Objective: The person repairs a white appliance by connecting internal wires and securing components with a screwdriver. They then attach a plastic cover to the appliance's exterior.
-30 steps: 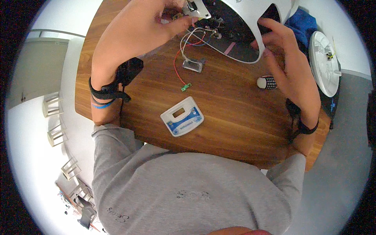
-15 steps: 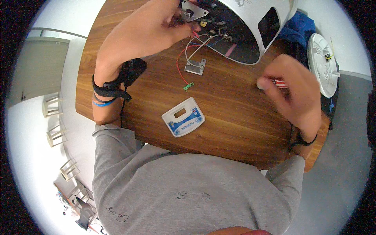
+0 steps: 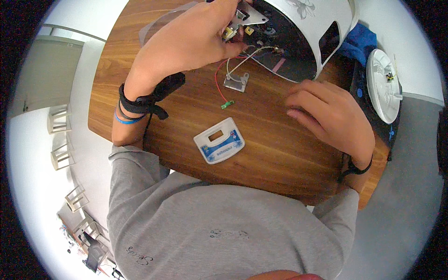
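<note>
Panel, white and blue (image 3: 224,148), flat on the wooden table (image 3: 289,154) nearest my body. Beyond it lies a green connector (image 3: 227,104) ending a red wire (image 3: 215,79), then a small metal plate (image 3: 236,84). To one side, my right hand (image 3: 329,116) hovers over the table, fingers loosely curled; whether they enclose anything, I cannot tell. Farther off, my left hand (image 3: 205,44) pinches a metal bracket (image 3: 254,17) at the open side of the white housing (image 3: 311,25). Sound handling, I judge, means steadying the bracket by its edges, leaving the wiring slack so nothing is tugged or trapped, and bracing the housing before applying pressure. At far right: a blue cloth (image 3: 360,42) and a white oval cover (image 3: 382,88).
</note>
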The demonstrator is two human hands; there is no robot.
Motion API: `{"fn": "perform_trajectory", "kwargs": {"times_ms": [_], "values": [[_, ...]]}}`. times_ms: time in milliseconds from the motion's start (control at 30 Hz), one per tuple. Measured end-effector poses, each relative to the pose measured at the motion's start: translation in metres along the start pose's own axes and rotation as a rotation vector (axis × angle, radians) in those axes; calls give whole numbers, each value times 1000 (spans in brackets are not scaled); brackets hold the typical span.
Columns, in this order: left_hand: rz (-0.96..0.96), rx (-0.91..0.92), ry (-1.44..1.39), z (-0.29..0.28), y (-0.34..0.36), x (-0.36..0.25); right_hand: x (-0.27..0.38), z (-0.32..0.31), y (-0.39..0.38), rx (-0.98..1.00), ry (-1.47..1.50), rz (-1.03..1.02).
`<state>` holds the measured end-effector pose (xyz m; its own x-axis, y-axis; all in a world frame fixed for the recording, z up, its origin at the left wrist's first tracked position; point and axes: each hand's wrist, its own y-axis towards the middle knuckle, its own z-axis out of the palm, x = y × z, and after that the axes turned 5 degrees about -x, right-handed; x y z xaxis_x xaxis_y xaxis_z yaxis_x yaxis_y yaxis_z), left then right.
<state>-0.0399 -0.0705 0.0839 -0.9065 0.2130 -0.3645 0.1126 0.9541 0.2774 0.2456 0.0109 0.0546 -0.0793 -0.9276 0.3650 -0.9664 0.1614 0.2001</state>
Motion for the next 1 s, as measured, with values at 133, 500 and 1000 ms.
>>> {"fn": "perform_trajectory", "kwargs": {"times_ms": [133,500,1000], "values": [[-92,173,-116,-5,8,3,-2,-1,-2,0,-13,-9],[324,-16,-121,18,-5,3,-8,-4,-2,-53,19,-37],[225,-102,-387,46,-7,-20,-19,-18,-5,-301,233,324]]}}
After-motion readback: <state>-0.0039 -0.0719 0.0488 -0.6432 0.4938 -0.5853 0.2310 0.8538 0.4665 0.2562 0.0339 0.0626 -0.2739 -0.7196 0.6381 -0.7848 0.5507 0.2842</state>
